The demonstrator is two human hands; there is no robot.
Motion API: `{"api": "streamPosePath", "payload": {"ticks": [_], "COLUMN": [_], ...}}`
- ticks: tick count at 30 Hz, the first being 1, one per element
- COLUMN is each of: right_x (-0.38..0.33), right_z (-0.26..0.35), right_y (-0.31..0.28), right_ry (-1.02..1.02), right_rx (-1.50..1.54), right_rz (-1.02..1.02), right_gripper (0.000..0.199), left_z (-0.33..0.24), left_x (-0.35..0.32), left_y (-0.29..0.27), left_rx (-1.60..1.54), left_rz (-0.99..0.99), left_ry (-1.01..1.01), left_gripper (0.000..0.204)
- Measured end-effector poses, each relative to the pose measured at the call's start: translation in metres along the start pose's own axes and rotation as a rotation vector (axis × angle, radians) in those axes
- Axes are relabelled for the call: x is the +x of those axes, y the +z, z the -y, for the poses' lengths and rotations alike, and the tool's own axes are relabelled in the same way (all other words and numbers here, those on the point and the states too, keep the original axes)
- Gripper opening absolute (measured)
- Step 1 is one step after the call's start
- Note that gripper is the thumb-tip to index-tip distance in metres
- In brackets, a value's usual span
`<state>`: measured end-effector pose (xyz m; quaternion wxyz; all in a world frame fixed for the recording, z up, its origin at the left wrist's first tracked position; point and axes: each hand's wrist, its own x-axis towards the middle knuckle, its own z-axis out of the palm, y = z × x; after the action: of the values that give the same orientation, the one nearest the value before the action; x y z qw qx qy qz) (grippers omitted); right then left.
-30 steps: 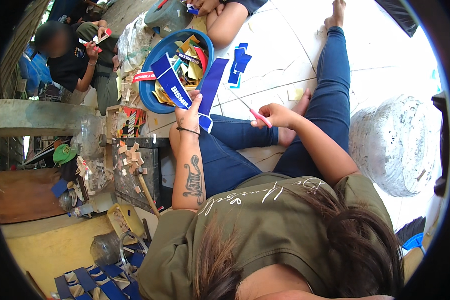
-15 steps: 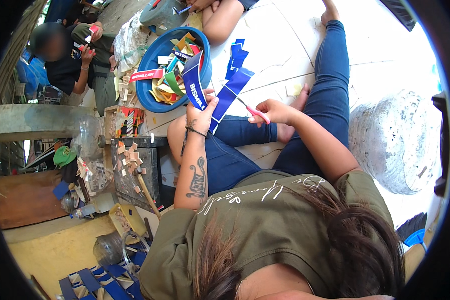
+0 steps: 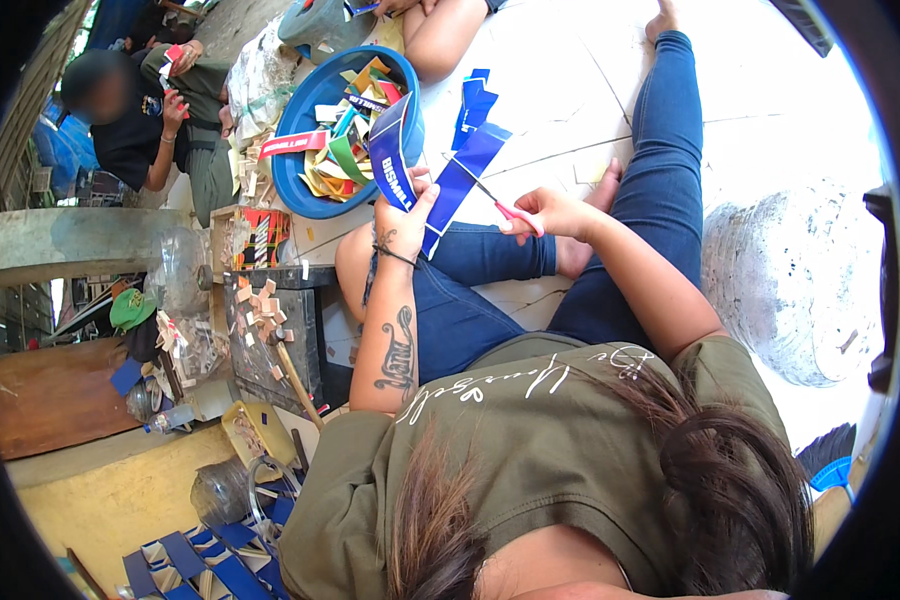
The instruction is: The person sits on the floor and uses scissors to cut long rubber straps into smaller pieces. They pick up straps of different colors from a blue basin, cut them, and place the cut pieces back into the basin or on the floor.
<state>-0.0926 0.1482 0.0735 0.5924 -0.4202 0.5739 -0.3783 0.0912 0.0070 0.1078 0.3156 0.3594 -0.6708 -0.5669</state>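
Note:
My left hand (image 3: 402, 218) is closed on a long blue strip (image 3: 452, 195) with white lines, pinched between thumb and fingers. A second blue strip with white lettering (image 3: 388, 150) rises from the same hand and curves over the basin's edge. My right hand (image 3: 555, 215) grips the pink handles of a pair of scissors (image 3: 518, 217). Its blades lie across the right edge of the plain blue strip, at about the white line; how far they are parted is too small to tell. More blue strips (image 3: 473, 108) lie on the tiles beyond my hands.
A blue basin (image 3: 295, 200) full of colourful strips stands ahead of my left hand. A dark box (image 3: 300, 355) bearing small wooden pieces is at my left. One co-worker (image 3: 115, 120) sits far left; another's leg (image 3: 445, 45) is beyond the basin. A whitish drum (image 3: 785, 280) stands right.
The scissors have shifted slightly, and their blades now reach farther over the blue strip. The lettered strip has tilted a little to the right. My left hand keeps its hold.

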Motion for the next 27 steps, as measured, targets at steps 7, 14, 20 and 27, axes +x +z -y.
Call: {"api": "streamPosePath", "payload": {"ticks": [7,14,20,27], "right_x": [-0.0005,0.0003,0.0006,0.0014], "right_z": [0.0002,-0.0023,-0.0024,-0.0050], "right_y": [0.0004,0.0013,0.0001,0.0009], "right_ry": [-0.017,-0.032,-0.046,-0.062], "right_rx": [0.005,-0.018,-0.021,0.000], "right_rz": [-0.003,-0.019,0.014,-0.021], "right_gripper": [0.039,0.045,0.041,0.044], "left_z": [-0.0003,-0.0048,-0.0085,-0.0052], "left_x": [-0.0005,-0.0004,-0.0018,-0.0005], "left_y": [-0.0019,-0.0041,-0.0041,-0.0054], "left_rx": [-0.027,-0.061,-0.088,-0.071], "left_rz": [0.013,0.045,0.043,0.053], "left_ry": [-0.004,-0.027,-0.052,-0.048], "left_gripper": [0.007,0.008,0.009,0.008]}}
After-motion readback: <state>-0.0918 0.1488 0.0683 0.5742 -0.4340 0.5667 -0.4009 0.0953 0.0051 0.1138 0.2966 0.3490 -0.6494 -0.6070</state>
